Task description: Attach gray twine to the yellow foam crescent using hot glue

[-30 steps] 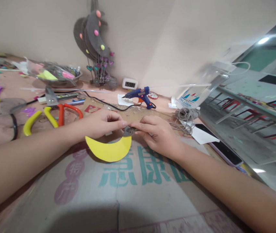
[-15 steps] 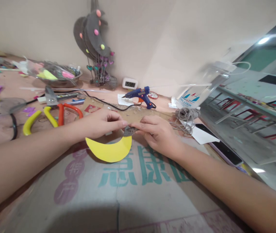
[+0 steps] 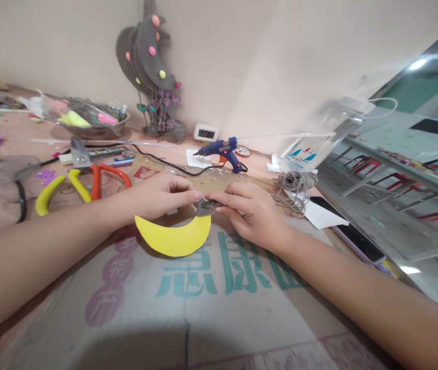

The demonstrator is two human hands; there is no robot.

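Note:
A yellow crescent cutout (image 3: 176, 240) hangs just above the printed cardboard sheet, horns upward. Grey yarn or cord (image 3: 205, 207) covers its right horn. My left hand (image 3: 165, 194) is closed, thumb against forefinger, at the inner side of that covered horn; what lies inside the pinch is mostly hidden. From the right, my right hand (image 3: 247, 208) pinches the grey yarn at the same horn between thumb and fingers. The two hands nearly meet there. Beyond my right hand lies a loose bundle of grey cord (image 3: 296, 187).
A blue glue gun (image 3: 221, 149) rests behind my hands, near a small digital clock (image 3: 206, 133). Orange and yellow handled tools (image 3: 83, 182) lie left. Finished grey crescents (image 3: 145, 56) hang on the wall. A phone (image 3: 351, 234) and a plastic container (image 3: 307, 146) stand right.
The crescent has shifted very slightly to the right and up. My right fingers have moved a little, and more of the grey yarn shows at the horn.

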